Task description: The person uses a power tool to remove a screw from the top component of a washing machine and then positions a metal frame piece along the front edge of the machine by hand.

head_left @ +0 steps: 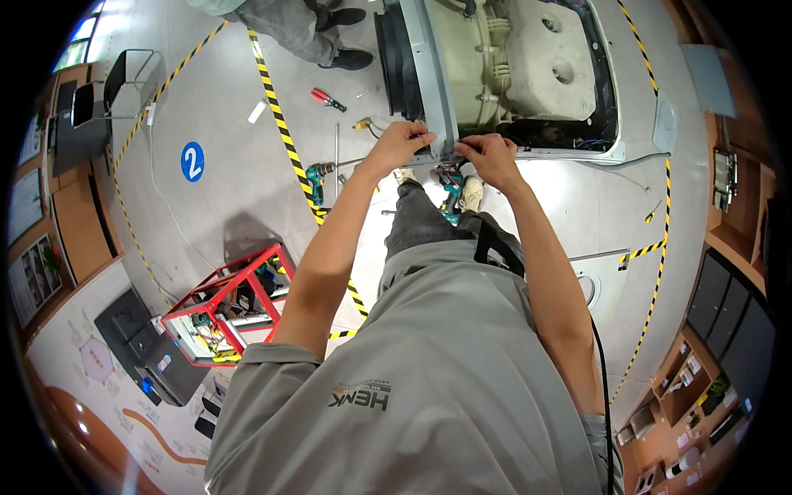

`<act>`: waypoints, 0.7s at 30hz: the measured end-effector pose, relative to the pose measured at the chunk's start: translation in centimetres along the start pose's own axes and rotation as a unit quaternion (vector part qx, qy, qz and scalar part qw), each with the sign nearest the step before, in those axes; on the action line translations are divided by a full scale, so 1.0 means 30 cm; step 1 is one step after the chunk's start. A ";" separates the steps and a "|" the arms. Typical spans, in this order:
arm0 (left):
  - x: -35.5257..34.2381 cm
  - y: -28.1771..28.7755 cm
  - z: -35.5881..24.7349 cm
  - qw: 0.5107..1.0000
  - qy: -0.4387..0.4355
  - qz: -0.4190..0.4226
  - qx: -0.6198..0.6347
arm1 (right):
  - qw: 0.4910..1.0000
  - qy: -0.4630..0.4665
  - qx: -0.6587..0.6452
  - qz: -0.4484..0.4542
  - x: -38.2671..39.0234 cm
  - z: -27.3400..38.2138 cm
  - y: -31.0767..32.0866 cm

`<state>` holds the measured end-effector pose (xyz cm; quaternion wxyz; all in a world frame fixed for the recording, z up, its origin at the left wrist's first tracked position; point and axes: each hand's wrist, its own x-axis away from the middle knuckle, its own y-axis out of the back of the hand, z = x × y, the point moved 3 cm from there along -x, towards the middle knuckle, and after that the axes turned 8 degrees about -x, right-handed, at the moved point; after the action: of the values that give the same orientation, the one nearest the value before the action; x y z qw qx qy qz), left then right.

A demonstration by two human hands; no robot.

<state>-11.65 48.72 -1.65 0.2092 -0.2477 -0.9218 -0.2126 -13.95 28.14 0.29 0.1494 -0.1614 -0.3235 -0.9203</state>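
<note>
- The left hand (399, 148) has bent fingers at the left side of the grey metal panel's (431, 70) near end; I cannot tell whether it grips or only touches
- The right hand (493, 158) has thumb and forefinger drawn together at the right of that end; what they pinch, if anything, is too small to make out
- To do this well, I would steady the panel with the left hand and leave fine handling to the right fingertips; bare skin calls for care along sheet edges
- The panel runs far from the hands along the opened washing machine (569, 154); a black ribbed part (399, 70) lies left of it, the cream tub (470, 91) right; avoid levering against either
- On the pale floor (223, 82), a red-framed tool crate (266, 304) stands near left; one cordless drill (452, 186) lies by the wearer's shoes, another (317, 175) farther left
- Farther off are red-handled pliers (327, 100), striped tape (279, 111) and another person's dark shoes (351, 58); a black chair (110, 89) stands far left, and wooden shelving (681, 375) lines the right
</note>
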 end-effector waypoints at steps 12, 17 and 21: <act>-0.007 -0.001 0.030 1.000 -0.003 -0.020 0.008 | 1.000 0.023 0.014 -0.012 0.007 -0.006 -0.006; 0.003 -0.001 0.013 1.000 0.012 -0.011 0.024 | 1.000 0.003 0.009 0.003 0.016 0.006 0.003; -0.001 0.004 0.020 1.000 0.015 -0.009 0.016 | 1.000 0.004 0.004 -0.003 0.013 0.006 -0.001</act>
<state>-11.74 49.09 -2.12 0.2252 -0.2327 -0.9239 -0.2038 -14.29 28.21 0.58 0.1480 -0.1564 -0.3268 -0.9202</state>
